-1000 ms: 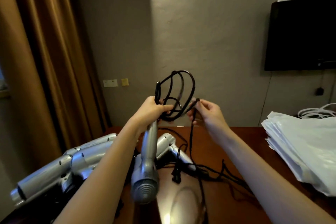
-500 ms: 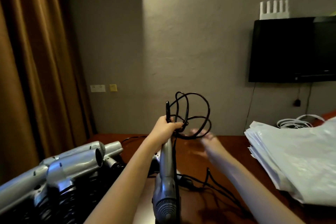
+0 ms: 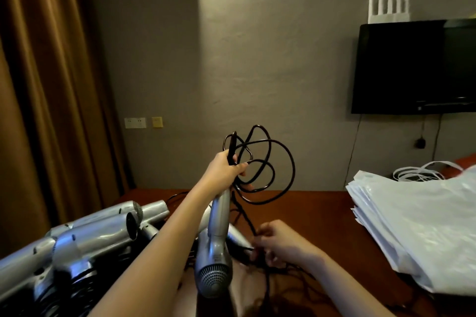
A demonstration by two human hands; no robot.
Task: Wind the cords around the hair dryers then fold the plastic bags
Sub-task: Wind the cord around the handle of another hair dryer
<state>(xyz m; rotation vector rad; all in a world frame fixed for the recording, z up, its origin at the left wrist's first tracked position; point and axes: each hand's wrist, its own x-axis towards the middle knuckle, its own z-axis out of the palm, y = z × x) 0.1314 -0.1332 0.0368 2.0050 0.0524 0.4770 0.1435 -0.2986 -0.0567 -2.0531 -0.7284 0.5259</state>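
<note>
Left hand: the left hand is raised above the table, fingers closed around the handle end of a silver hair dryer and pinching several gathered loops of its black cord.
Right hand: the right hand sits low near the tabletop, fingers curled around a slack run of the same cord; whether the plug is inside the grip cannot be told.
Dryer: it hangs nozzle-down from the left fist, grille toward the camera, over the wooden table.
Cord: glossy, springy, standing in uneven open rings above the fist, the rest trailing down into a dark tangle on the table.
Doing it well: the loops look loose, so each new turn likely needs steady tension from the lower hand and a firm pinch above, or the rings may spring apart.
Still waiting: more silver dryers lie heaped at left; the stack of white plastic bags rests at right, apparently untouched.
</note>
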